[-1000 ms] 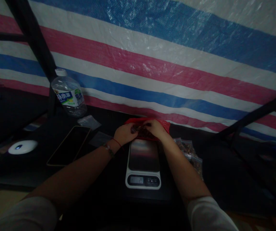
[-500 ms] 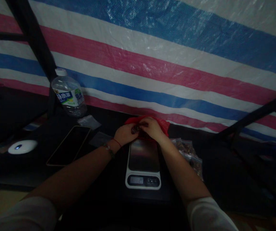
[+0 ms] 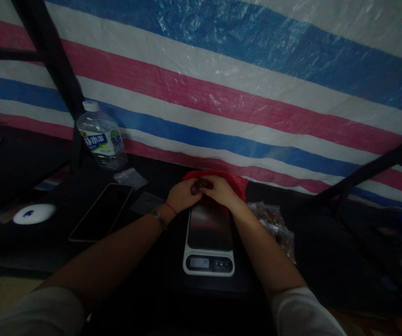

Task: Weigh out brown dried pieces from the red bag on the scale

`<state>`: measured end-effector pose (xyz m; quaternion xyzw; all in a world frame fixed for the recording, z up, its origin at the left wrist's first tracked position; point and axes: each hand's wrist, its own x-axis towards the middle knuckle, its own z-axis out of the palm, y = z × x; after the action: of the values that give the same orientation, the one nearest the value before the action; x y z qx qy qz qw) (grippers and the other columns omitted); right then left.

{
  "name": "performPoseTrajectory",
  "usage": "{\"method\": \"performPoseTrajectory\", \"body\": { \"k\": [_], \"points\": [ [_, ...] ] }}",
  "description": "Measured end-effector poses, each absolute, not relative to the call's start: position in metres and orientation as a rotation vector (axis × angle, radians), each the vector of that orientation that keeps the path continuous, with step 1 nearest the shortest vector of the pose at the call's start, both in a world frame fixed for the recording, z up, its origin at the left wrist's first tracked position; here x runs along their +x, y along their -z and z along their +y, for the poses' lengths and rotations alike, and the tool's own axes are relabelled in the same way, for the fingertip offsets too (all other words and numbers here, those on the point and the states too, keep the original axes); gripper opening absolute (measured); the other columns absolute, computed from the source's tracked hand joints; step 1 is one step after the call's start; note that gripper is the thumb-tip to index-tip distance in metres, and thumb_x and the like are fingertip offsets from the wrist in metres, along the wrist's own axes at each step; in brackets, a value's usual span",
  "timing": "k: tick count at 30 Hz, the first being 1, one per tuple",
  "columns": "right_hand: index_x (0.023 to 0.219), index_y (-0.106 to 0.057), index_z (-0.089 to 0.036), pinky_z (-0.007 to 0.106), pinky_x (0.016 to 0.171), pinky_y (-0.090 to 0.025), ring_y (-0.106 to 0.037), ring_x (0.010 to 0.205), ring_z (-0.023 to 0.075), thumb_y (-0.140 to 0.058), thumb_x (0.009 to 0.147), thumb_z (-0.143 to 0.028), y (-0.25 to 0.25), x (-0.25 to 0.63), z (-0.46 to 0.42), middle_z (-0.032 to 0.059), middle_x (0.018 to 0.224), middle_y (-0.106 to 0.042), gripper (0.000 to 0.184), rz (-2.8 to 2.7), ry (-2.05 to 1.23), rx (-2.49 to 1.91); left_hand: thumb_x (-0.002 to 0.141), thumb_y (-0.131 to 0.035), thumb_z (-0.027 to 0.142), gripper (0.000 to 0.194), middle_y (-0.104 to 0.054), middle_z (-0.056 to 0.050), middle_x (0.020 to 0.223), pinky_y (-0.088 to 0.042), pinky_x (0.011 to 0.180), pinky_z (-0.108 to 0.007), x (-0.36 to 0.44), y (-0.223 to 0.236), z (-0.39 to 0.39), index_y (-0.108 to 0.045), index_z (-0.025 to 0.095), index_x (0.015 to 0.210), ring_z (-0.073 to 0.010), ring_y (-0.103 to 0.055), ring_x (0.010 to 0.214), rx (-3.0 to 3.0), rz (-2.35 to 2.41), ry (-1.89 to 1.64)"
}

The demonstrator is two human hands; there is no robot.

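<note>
Both hands meet over a red plastic bag [image 3: 240, 183] behind a kitchen scale. My left hand [image 3: 182, 193], with a red string and a beaded bracelet at the wrist, has its fingers closed round small dark reddish-brown pieces [image 3: 204, 185]. From the other side my right hand [image 3: 223, 190] pinches the same kind of pieces, its thumb pointing toward the left hand. Their exact kind is too dark to tell. In front lies the white scale [image 3: 210, 228] with a metal plate and a lit display. What is inside the bag is mostly hidden by the hands.
Several small zip bags [image 3: 274, 219] with brown contents lie right of the scale. To the left are a phone [image 3: 102, 212], zip bags [image 3: 130, 178], a white oval device [image 3: 34, 213] and a clear plastic bottle [image 3: 102, 140]. A striped tarpaulin [image 3: 222, 93] hangs behind.
My right hand has shifted slightly, and more of the dark pieces now shows between the fingers. My left hand stays almost in place.
</note>
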<state>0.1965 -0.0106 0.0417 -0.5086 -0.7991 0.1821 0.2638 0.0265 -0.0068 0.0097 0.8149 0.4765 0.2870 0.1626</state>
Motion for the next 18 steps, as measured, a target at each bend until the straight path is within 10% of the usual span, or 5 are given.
{"method": "performPoseTrajectory", "body": {
  "k": [18],
  "points": [
    [0.107,-0.067,-0.021,0.037,0.088,-0.047,-0.061,0.097,0.0224,-0.075,0.07,-0.032,-0.037,0.214,-0.109,0.0068,0.101,-0.069,0.039,-2.132,-0.322,-1.494,0.075,-0.06,0.021,0.043,-0.064,-0.005,0.115,-0.048,0.097,-0.034,0.019,-0.009,-0.004,-0.054,0.02,0.118,-0.021,-0.061,0.106,2.171,1.083,-1.292]
  ]
}}
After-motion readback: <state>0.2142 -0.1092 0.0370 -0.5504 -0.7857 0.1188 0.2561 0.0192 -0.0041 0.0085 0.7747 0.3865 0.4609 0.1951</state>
